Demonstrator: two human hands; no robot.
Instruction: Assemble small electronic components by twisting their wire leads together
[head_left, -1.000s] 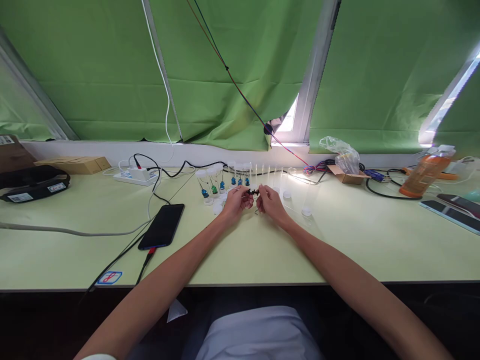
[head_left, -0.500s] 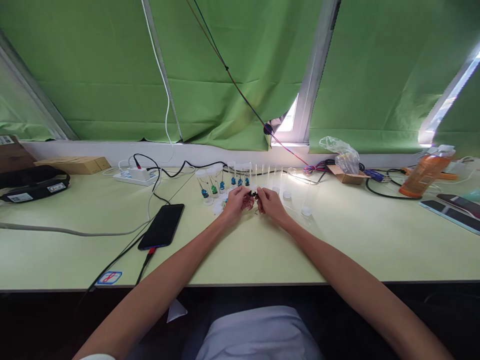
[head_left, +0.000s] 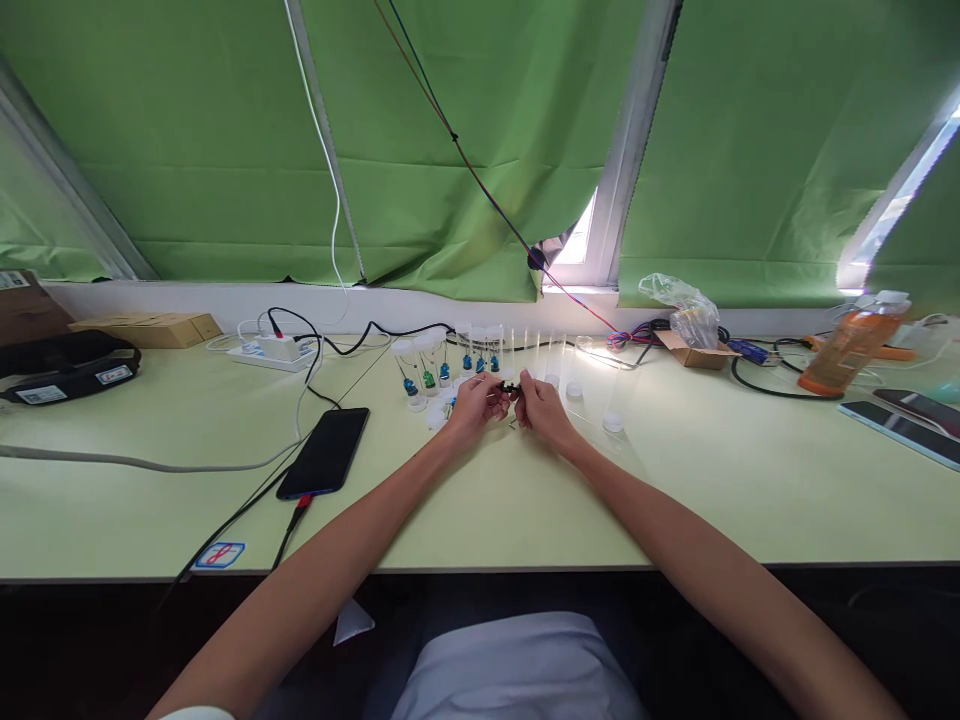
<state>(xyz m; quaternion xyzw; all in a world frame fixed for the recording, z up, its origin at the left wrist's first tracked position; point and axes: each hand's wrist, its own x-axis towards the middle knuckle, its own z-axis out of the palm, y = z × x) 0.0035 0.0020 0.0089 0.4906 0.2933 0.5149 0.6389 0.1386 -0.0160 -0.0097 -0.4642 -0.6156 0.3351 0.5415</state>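
Hands (head_left: 474,408) (head_left: 546,408) hold small black part (head_left: 509,387) | partly covered | exact shape unclear

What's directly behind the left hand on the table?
Clear tubes with blue pieces inside stand behind the left hand. Whatever the hand covers, including the tabletop directly beneath it, can't be seen.

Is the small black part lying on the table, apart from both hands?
No, the small black part is held between the left hand and the right hand.
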